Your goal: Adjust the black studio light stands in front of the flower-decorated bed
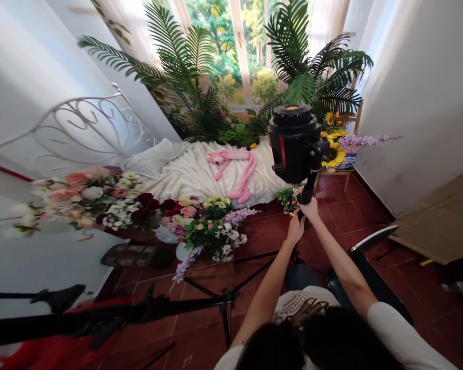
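Note:
A black studio light (293, 146) with a red stripe stands upright in front of me on a dark pole. My right hand (310, 209) is closed around the light's mount (305, 195), just under its housing. Slightly lower, my left hand (296, 227) is wrapped round the stand's pole (295, 253). My hands are close together. Beyond them a pink plush toy (239, 156) lies on a bed with a cream blanket (185, 172).
Flower bouquets (211, 226) line the bed's near side. A black tripod stand (225, 297) spreads its legs at the lower left. Right of me is a black chair (373, 241). Palm plants (200, 77) frame the window, and sunflowers (334, 154) stand behind the light.

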Motion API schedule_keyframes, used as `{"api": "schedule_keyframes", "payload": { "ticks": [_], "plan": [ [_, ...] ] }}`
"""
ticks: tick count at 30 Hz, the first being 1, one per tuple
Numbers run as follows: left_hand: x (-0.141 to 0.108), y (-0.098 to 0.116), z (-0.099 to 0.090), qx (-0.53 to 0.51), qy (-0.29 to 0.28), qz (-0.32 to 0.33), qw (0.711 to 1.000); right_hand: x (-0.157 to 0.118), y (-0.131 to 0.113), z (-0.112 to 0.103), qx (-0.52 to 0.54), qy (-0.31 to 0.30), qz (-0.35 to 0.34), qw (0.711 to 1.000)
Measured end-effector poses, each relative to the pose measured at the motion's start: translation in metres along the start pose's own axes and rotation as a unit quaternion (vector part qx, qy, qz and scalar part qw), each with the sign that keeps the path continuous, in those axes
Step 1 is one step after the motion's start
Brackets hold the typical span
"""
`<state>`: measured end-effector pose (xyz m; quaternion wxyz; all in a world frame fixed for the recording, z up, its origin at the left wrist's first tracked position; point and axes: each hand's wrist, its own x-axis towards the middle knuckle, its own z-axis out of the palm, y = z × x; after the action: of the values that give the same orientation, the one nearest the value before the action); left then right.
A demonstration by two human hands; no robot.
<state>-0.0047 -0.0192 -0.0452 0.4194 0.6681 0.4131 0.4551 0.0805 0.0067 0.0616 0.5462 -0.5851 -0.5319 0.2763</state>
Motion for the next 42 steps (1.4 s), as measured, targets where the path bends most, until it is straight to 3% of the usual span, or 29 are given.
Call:
{"api": "schedule_keyframes", "payload": {
  "ticks": [5, 9, 14, 18, 21, 25, 30, 36, 42],
  "plan": [
    [0.000, 0.002, 0.002, 0.015, 0.004, -0.014, 1.000, 0.022, -0.052, -0.010, 0.008, 0.013, -0.024, 1.000],
    [0.001, -0.002, 0.004, 0.004, 0.016, -0.018, 1.000, 0.025, -0.065, -0.019, -0.008, -0.002, -0.027, 1.000],
    [0.001, -0.002, 0.003, -0.007, 0.010, 0.002, 1.000, -0.006, -0.035, -0.041, -0.024, -0.048, -0.045, 0.998],
    [0.002, -0.001, 0.001, -0.014, 0.012, 0.013, 1.000, -0.051, 0.009, -0.057, 0.004, -0.083, 0.023, 0.996],
    [0.002, -0.002, 0.001, -0.014, 0.012, 0.005, 1.000, -0.068, 0.022, -0.056, 0.015, -0.068, 0.035, 0.997],
    [0.002, -0.004, 0.001, -0.020, 0.007, -0.004, 1.000, -0.046, -0.002, -0.037, 0.002, -0.043, -0.029, 0.999],
    [0.001, 0.001, 0.000, -0.009, 0.002, -0.004, 1.000, -0.004, -0.025, -0.016, 0.023, -0.030, -0.041, 0.998],
    [-0.003, 0.000, -0.003, -0.004, -0.004, -0.008, 1.000, 0.000, -0.025, -0.014, 0.055, -0.016, -0.052, 0.997],
    [-0.004, -0.004, 0.000, 0.004, 0.021, -0.004, 1.000, 0.008, -0.052, -0.018, 0.032, -0.023, -0.046, 0.998]
  ]
}}
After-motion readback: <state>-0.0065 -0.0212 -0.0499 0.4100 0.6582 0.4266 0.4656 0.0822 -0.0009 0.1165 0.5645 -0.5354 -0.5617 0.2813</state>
